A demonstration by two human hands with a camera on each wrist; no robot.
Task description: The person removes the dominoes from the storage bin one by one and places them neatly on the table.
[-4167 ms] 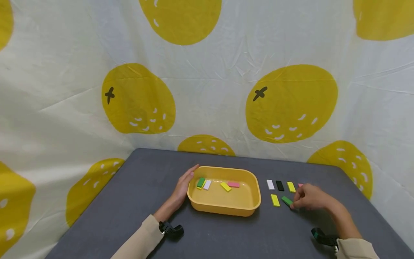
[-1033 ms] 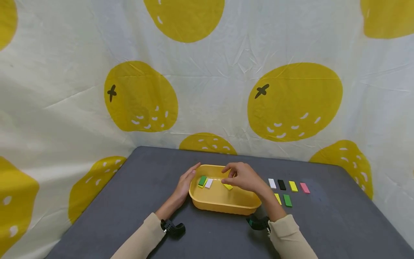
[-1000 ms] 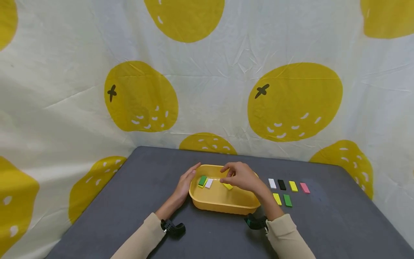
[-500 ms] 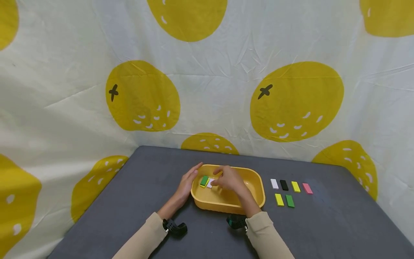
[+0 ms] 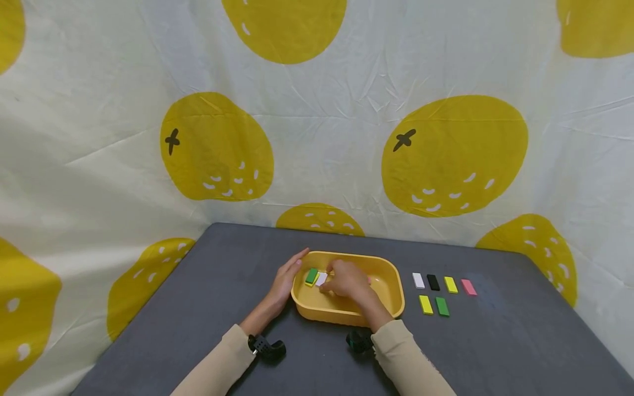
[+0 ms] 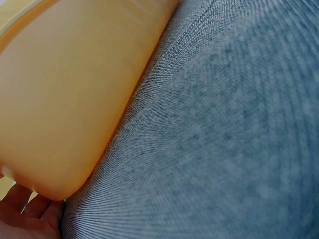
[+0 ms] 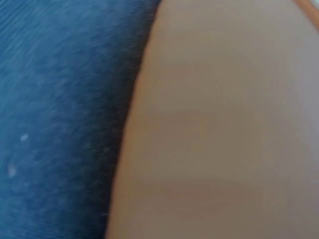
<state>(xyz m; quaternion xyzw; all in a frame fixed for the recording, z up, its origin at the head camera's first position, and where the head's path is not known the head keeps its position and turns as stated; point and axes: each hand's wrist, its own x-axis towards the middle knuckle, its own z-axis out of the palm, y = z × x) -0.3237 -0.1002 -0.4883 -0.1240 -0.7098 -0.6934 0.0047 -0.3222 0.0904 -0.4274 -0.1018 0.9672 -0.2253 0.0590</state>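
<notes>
In the head view, a yellow-orange plastic tray (image 5: 337, 316) stands on the grey table. My left hand (image 5: 283, 281) rests along its left side, fingers fairly straight; its fingertips (image 6: 30, 204) touch the outer wall near a corner in the left wrist view. My right hand (image 5: 348, 280) reaches inside the tray, thumb and index finger pinching at the white domino (image 5: 321, 279). Beside that lies a green domino (image 5: 311, 275) on top of a yellow one. A sliver of a pink domino (image 5: 369, 280) shows behind my right hand, which covers the tray's middle.
Right of the tray, dominoes lie in two rows: white (image 5: 418, 280), black (image 5: 433, 282), yellow (image 5: 451, 284) and pink (image 5: 468, 287) at the back, another yellow (image 5: 425, 304) and a green (image 5: 442, 306) in front. A patterned curtain (image 5: 322, 154) hangs behind the table.
My right hand has let go of the green domino in the front row, moved left into the tray and lowered to the white domino. My left hand stays at the tray's side.
</notes>
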